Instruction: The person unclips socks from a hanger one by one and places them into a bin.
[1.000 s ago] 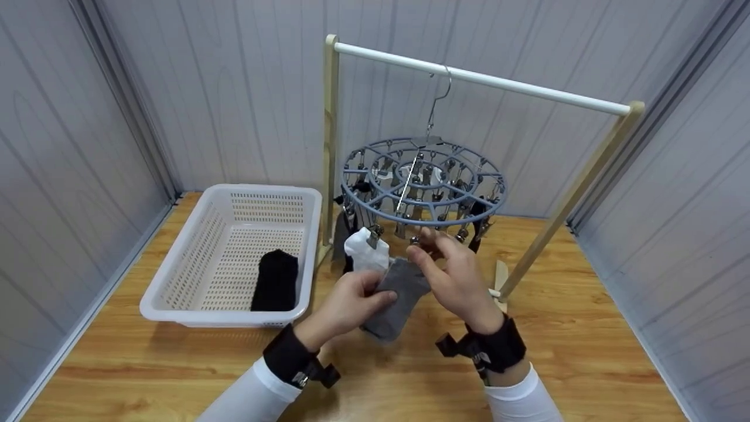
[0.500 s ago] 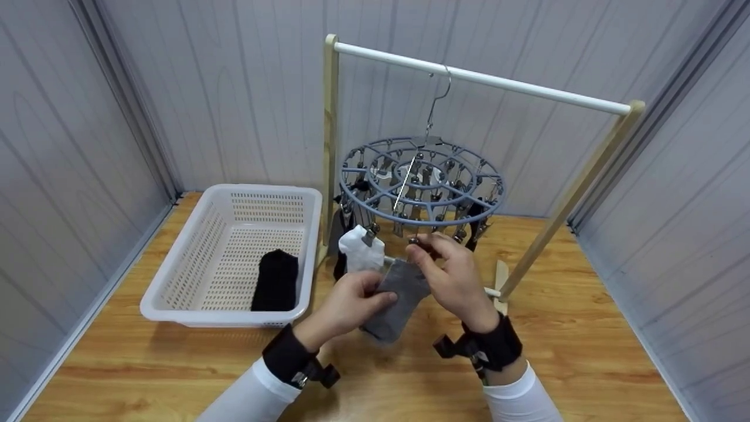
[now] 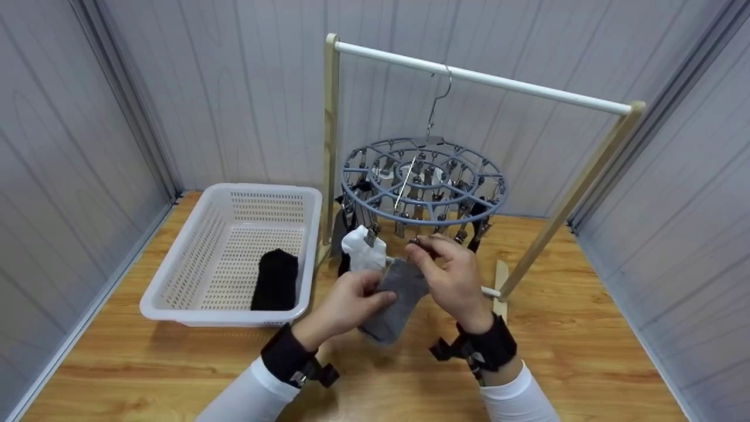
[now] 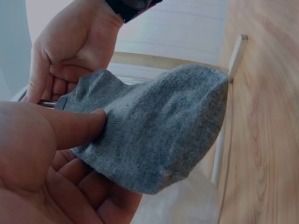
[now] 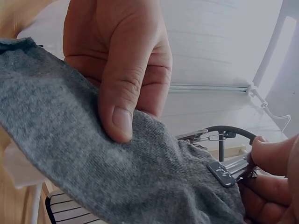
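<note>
A grey sock (image 3: 395, 310) hangs between my hands, below the near rim of a round blue-grey clip hanger (image 3: 430, 223). My left hand (image 3: 348, 302) pinches the sock, with the thumb (image 5: 122, 123) lying on top of the knit. At the cuff, my right hand (image 3: 454, 275) squeezes the handles of a metal clip (image 5: 222, 173), whose end overlaps the fabric in the right wrist view. Whether the clip bites the cuff firmly I cannot tell. Just left of the grey sock, a white sock (image 3: 363, 249) hangs from another clip, partly hidden by my left hand.
The hanger hooks over the white rod (image 3: 527, 85) of a wooden stand. More clips and several dark items hang around its ring. Left of the stand, a white perforated basket (image 3: 231, 318) holds a black sock (image 3: 276, 281). Pale panel walls enclose the wooden tabletop (image 3: 574, 351).
The hanger and white sock swayed slightly left, then partly back. My right wrist has shifted a little to the left. Both hands keep their hold on the sock and clip.
</note>
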Tool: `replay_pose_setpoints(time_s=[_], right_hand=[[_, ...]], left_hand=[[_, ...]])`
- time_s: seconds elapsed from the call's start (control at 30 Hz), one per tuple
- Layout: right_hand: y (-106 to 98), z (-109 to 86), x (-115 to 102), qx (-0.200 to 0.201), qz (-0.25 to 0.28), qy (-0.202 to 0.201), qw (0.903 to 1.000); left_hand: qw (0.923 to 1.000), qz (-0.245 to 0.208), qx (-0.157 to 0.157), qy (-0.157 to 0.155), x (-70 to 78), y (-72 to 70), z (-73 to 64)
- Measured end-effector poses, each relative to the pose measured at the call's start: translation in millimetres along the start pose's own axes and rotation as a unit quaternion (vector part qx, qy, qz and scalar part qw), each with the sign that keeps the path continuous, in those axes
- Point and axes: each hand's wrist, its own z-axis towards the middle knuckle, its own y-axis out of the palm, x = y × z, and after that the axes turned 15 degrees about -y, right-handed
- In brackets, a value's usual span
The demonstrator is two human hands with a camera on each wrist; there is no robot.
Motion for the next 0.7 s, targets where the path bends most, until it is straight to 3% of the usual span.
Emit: replay_pose_setpoints(time_s=[0.23,0.7], right_hand=[[1.5,0.2,0.5,0.024,0.005,-0.020,0.9995],[1.8,-1.4,3.1,0.039,0.029,-0.049,0.9976]], left_hand=[[0.9999,0.006,-0.005,0.008,0.8,-2.1,-0.7],[0.9994,0.021,-0.026,-0.007,1.6,-7.2,-4.4]])
